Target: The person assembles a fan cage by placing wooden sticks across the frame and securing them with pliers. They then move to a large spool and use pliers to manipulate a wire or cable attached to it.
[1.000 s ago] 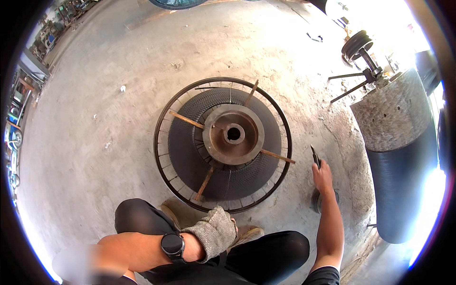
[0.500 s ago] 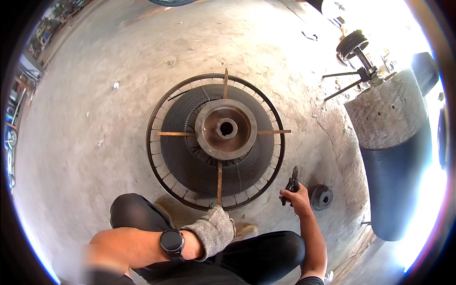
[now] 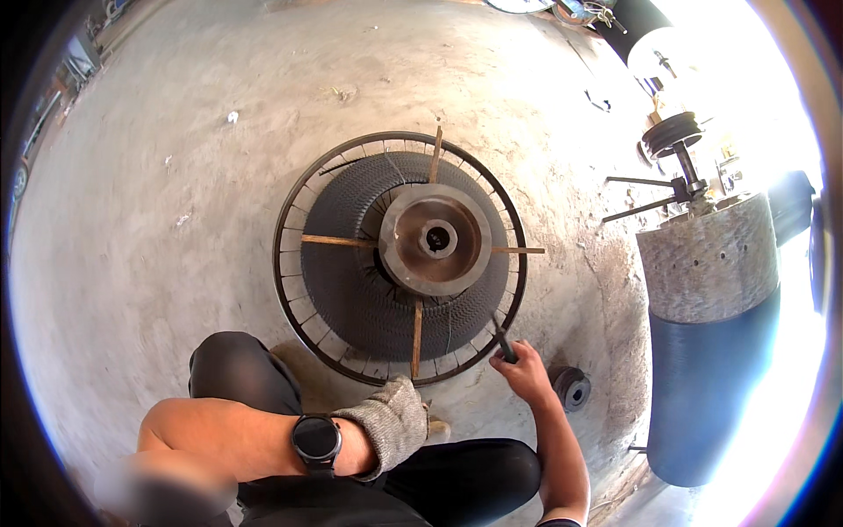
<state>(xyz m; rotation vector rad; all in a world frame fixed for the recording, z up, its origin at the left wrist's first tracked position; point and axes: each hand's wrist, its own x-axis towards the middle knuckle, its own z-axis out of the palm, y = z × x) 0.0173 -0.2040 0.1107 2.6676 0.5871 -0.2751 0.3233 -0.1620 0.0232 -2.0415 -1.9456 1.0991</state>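
Note:
My left hand (image 3: 395,417), in a grey knitted glove, rests at the near edge of a large spoked metal ring (image 3: 286,303). Its fingers look curled, but what they hold is hidden. Held low in my right hand (image 3: 524,373) is a pair of dark pliers (image 3: 502,341), seen edge-on, its tip over the ring's near right edge. Inside the ring lies a dark, finely textured coil (image 3: 338,294). Four-way wooden sticks (image 3: 338,241) stretch across it, and a rusty metal pulley (image 3: 474,224) sits off-centre on top.
Close to my right hand, a small dark pulley (image 3: 574,389) lies on the concrete floor (image 3: 176,263). Farther right stand a pitted grey cylinder (image 3: 707,263), a dark blue drum (image 3: 711,386) and a shaft with a grooved wheel (image 3: 672,134). My knees flank the near side.
My right hand has moved left toward the ring, and the pliers have turned edge-on. The top pulley appears shifted right relative to the coil. My gloved left hand stays at the near edge.

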